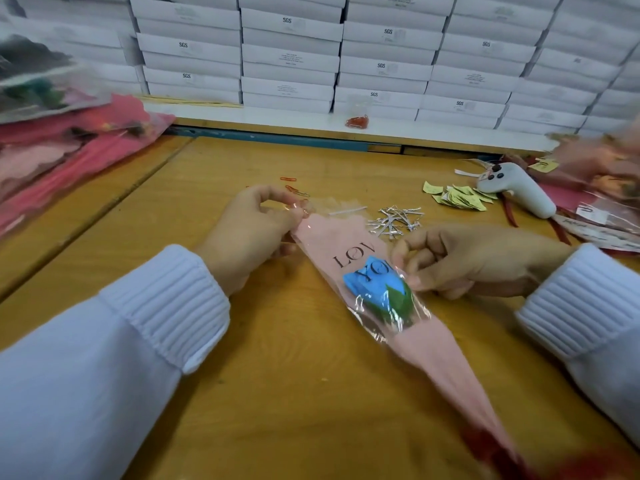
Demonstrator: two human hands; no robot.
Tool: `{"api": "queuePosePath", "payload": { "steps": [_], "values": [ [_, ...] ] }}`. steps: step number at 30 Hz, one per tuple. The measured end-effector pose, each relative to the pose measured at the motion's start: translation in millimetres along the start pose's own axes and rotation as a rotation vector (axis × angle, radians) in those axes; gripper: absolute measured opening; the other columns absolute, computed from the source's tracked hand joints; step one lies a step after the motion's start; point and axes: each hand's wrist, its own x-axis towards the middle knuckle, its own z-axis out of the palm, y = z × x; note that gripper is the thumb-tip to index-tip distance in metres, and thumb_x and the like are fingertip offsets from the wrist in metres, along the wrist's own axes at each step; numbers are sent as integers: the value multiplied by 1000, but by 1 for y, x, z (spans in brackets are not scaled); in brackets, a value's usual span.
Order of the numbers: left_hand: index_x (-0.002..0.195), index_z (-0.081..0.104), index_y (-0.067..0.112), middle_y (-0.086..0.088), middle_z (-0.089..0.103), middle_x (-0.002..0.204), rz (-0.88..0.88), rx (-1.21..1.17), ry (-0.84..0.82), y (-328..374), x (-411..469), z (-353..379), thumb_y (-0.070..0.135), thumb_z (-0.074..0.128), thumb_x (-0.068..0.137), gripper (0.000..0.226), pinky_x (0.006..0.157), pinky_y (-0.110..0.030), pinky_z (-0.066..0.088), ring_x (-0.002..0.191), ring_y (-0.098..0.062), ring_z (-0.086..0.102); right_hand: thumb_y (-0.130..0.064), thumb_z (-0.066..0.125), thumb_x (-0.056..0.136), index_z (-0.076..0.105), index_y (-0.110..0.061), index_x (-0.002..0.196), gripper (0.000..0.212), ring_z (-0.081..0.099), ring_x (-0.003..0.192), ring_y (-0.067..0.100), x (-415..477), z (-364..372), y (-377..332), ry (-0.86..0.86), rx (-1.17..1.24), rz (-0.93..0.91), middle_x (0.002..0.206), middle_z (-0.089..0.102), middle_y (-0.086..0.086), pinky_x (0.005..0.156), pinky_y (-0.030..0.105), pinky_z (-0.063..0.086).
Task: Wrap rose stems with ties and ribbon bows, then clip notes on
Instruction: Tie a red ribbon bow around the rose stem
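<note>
The sleeve [341,237] is pale pink with black lettering, holding a bright blue rose [372,284] and green leaf [398,303]. Honey-yellow worktop [277,375], silver ties [394,221], pale yellow notes [457,197], white ribbed cuffs [166,306], white boxes [291,57] behind.

glossy clear plastic sleeve [377,306]; smooth varnished wood table [277,393]; ribbed knit cuffs [166,306].

My left hand [252,233] pinches the rose sleeve [334,233] at its top; my right hand [478,261], fingers curled, pinches its side.
</note>
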Motion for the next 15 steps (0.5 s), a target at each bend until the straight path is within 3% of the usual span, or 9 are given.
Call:
{"api": "queuePosePath", "payload": {
  "steps": [4, 7, 9, 12, 15],
  "values": [
    [98, 58, 20, -4, 68, 83, -24, 0, 5, -1, 2, -1, 14, 64, 89, 13, 52, -21, 51, 62, -13, 60, 1, 63, 74, 59, -8, 88, 17, 30, 39, 3, -1, -7, -2, 53, 41, 21, 54, 51, -1, 35, 13, 21],
    [96, 58, 17, 0, 68, 70, 13, 115, -97, -1, -2, 1, 16, 66, 87, 12, 57, -26, 51, 56, -13, 58, 2, 70, 77, 59, -10, 83, 18, 32, 45, 9, -7, -12, -5, -91, -185, 61, 62, 62, 0, 38, 14, 23],
    [91, 60, 14, 5, 66, 58, 54, 211, -171, 0, -5, 3, 20, 66, 87, 9, 51, -18, 49, 50, -6, 57, -4, 73, 77, 63, -15, 81, 16, 35, 47, 11, -11, -15, -7, -226, -321, 90, 66, 67, -1, 40, 16, 25],
    [88, 63, 11, 1, 67, 64, 89, 279, -242, 1, -8, 5, 21, 64, 88, 10, 46, -11, 44, 47, 1, 55, -17, 70, 80, 67, -19, 84, 6, 43, 48, 8, -14, -18, -11, -369, -391, 125, 73, 71, -4, 43, 16, 30],
    [96, 66, 11, 0, 65, 67, 132, 304, -257, 0, -10, 7, 21, 60, 91, 12, 47, -10, 43, 47, 3, 54, -21, 60, 90, 66, -9, 93, 14, 46, 49, 5, -15, -24, -14, -223, -411, 113, 84, 72, 2, 42, 14, 31]
  ]
}}
